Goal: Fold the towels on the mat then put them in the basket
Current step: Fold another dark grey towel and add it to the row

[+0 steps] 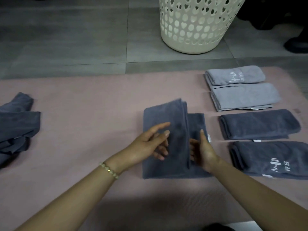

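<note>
A dark grey towel point(166, 169) lies partly folded in the middle of the pink mat point(83, 130), its left part raised over the right part. My left hand point(150, 144) hovers at that raised flap with fingers spread and relaxed. My right hand point(202, 150) is beside the flap's right edge, fingers straight, and holds nothing. On the right lie two light grey folded towels point(236, 75) point(245, 96) and two dark folded towels point(258, 125) point(270, 159). The white perforated basket point(198, 25) stands on the floor beyond the mat.
A crumpled heap of dark towels point(15, 124) lies at the mat's left edge. Grey floor tiles point(75, 39) stretch behind the mat. A dark shoe point(296, 45) shows at the far right.
</note>
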Demonstrator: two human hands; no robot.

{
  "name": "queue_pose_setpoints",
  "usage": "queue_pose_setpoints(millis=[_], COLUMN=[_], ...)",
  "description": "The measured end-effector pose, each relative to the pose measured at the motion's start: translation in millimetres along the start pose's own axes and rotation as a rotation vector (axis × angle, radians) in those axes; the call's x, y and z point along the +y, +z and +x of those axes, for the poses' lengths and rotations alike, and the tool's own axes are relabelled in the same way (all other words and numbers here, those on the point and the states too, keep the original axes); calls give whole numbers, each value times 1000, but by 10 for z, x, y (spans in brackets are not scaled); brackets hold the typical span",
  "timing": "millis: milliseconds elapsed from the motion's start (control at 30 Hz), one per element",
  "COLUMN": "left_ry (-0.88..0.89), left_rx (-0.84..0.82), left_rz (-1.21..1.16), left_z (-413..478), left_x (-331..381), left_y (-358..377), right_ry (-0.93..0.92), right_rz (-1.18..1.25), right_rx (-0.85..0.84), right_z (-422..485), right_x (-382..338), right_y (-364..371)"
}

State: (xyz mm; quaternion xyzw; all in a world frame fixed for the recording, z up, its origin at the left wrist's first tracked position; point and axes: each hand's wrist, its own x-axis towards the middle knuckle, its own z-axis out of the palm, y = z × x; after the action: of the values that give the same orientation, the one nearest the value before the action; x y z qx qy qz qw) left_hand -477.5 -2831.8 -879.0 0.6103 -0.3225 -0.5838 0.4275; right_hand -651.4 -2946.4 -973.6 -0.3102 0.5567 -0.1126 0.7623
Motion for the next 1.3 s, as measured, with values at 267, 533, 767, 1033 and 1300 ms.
queue_pose_setpoints(millis=[267,533,767,1033,1300], left_ry=[202,208,134,-244,-221], left_rx=[175,24,33,-261,-303], left_rz=[986,1309,1391,1281,890], left_z=[415,1152,1649,1966,1299], left_x=[-644,-624,-316,242,796], left_y=[-147,134,178,146,213], right_ry=[-475,-601,-453,-387,-468], right_rz=[-505,-484,-376,-276,-254], right_rx=[375,479,420,427,424], right_z=[76,6,90,89,-143], right_x=[69,112,126,92,98], right_y=[294,-382,-589,-632,-627])
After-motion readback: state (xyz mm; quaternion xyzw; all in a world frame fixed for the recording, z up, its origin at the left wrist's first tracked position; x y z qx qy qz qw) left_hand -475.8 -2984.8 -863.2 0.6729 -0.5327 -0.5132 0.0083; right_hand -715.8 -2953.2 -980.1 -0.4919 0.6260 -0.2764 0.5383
